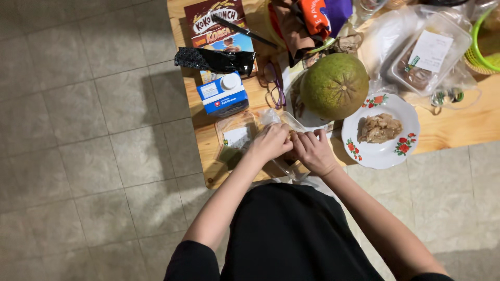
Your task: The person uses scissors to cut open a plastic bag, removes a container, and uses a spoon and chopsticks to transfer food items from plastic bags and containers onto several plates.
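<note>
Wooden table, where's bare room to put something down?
Bare wood shows on the wooden table right of the floral plate, and a small strip at the front-left corner beside the left hand. Around the green pomelo and milk carton it's crowded.

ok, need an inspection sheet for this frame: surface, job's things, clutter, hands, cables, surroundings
surface: wooden table, crowded, at the edge of a tiled floor.
job's things: clear plastic container at the table's near edge, under both hands; contents hidden.
clutter: blue milk carton, cereal box, black packet, purple glasses, large green fruit, floral plate with brown food, lidded tub in a bag.
hands: left hand and right hand close together, touching the container; grip unclear.
cables: nothing seen.
surroundings: grey floor tiles; nobody else in view.
</note>
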